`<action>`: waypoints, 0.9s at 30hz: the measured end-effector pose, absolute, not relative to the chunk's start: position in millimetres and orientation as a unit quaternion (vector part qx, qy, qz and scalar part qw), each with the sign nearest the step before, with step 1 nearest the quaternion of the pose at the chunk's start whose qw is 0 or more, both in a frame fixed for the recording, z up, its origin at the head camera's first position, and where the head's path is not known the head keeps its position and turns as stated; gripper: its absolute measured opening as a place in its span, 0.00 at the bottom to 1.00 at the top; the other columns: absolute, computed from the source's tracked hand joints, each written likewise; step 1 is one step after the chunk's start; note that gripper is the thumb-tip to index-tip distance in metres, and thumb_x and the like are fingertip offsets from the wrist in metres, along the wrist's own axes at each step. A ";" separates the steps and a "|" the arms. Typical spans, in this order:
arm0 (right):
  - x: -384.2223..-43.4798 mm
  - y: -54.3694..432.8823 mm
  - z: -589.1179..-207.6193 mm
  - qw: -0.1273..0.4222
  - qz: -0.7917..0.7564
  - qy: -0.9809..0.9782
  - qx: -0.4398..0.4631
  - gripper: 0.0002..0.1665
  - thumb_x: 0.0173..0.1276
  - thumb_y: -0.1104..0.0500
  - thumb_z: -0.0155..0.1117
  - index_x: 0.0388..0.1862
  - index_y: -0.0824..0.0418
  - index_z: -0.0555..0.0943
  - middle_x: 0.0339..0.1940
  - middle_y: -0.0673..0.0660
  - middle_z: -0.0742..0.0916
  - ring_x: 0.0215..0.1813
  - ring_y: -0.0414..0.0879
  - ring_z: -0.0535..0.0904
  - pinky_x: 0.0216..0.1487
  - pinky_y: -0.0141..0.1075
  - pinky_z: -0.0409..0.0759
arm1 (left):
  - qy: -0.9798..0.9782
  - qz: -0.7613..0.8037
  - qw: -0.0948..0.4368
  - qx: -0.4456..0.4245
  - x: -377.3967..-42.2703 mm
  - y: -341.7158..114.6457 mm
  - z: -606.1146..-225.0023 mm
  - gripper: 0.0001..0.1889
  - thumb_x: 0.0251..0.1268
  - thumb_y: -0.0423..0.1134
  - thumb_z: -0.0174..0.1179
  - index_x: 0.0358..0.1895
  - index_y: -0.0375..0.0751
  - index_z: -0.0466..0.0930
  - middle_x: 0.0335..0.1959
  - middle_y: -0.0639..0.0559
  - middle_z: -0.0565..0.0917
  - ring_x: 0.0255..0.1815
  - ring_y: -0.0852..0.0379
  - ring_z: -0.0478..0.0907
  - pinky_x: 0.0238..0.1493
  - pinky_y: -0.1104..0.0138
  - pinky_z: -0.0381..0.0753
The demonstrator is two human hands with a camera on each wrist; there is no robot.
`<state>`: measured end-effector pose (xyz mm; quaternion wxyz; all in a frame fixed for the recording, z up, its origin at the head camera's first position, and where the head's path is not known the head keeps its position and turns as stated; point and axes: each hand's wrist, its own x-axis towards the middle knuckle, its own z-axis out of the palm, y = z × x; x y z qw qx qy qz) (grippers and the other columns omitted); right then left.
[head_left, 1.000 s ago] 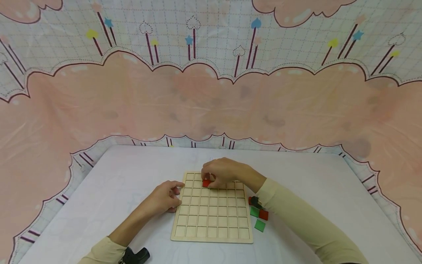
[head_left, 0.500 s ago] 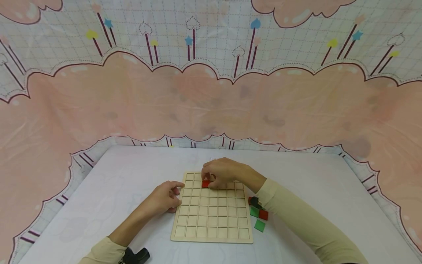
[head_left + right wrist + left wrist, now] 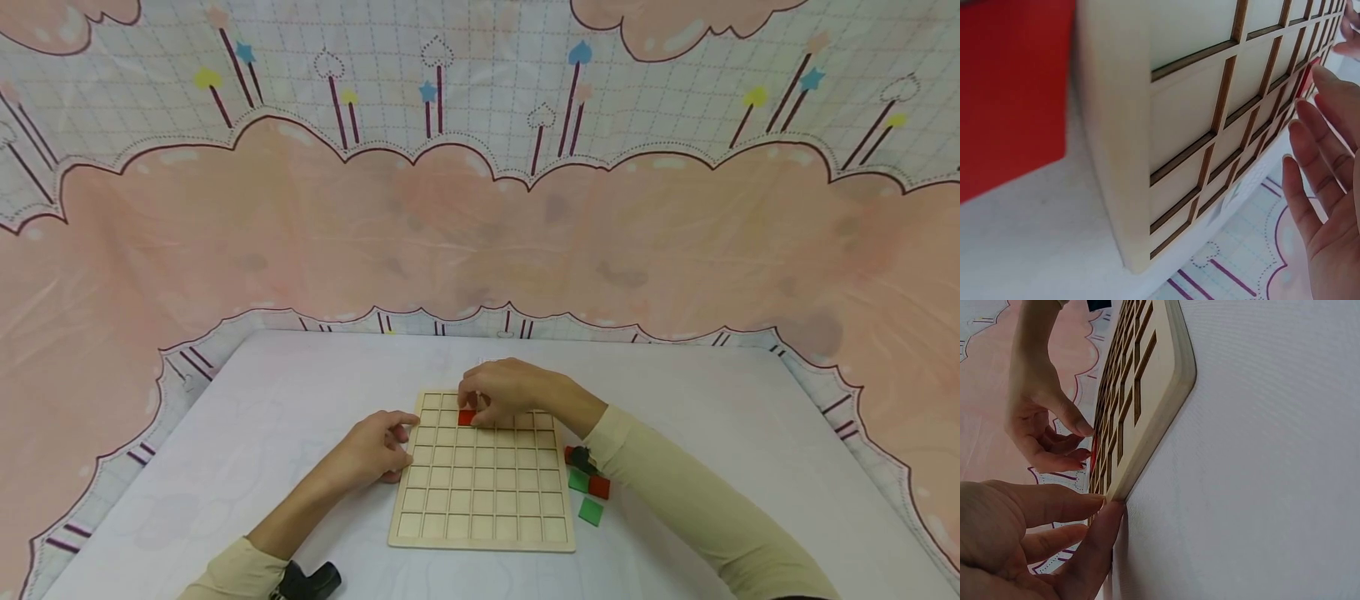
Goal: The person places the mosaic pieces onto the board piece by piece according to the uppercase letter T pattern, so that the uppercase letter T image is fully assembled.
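Note:
A square wooden grid board point(image 3: 480, 479) lies flat on the table. My left hand point(image 3: 371, 450) rests at its left edge; in the left wrist view, extended fingertips point(image 3: 1100, 500) touch the rim. Over the far rows, my right hand point(image 3: 510, 392) has thumb and fingers at a small red tile point(image 3: 467, 417), which lies low in the grid near the second row. The thumb sits at the tile's right side and the fingers at its far side. In the right wrist view the same red tile point(image 3: 1307, 78) is partly covered by the thumb.
Right of the board lie green tiles point(image 3: 590, 512) and red tiles point(image 3: 599, 487), partly under the right wrist's black camera point(image 3: 581, 460). Another black camera point(image 3: 309, 581) is on the left wrist. A patterned cloth point(image 3: 480, 225) hangs behind the white table point(image 3: 330, 367).
The red tile has shifted very slightly left under the right fingers. The left hand and the board stay where they were.

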<state>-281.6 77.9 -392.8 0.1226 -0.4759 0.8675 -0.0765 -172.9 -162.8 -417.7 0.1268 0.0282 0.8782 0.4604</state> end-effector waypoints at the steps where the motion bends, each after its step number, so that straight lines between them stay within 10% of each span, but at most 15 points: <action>1: -281.7 79.0 -392.8 0.124 -0.080 0.868 -0.474 0.12 0.68 0.49 0.71 0.49 0.48 0.85 0.39 0.40 0.82 0.36 0.35 0.76 0.40 0.29 0.77 | 0.878 0.460 0.127 0.029 -173.2 -162.8 -418.0 0.29 0.55 0.18 0.65 0.64 0.31 0.77 0.42 0.44 0.73 0.28 0.55 0.74 0.24 0.67 0.82; 27: -263.8 132.1 -382.0 0.160 -0.127 0.887 -0.415 0.12 0.69 0.52 0.71 0.50 0.49 0.86 0.40 0.40 0.84 0.43 0.39 0.79 0.45 0.31 0.80 | 0.886 0.445 0.122 0.049 -172.3 -161.9 -415.3 0.30 0.54 0.18 0.67 0.64 0.30 0.76 0.43 0.43 0.72 0.29 0.54 0.73 0.25 0.65 0.81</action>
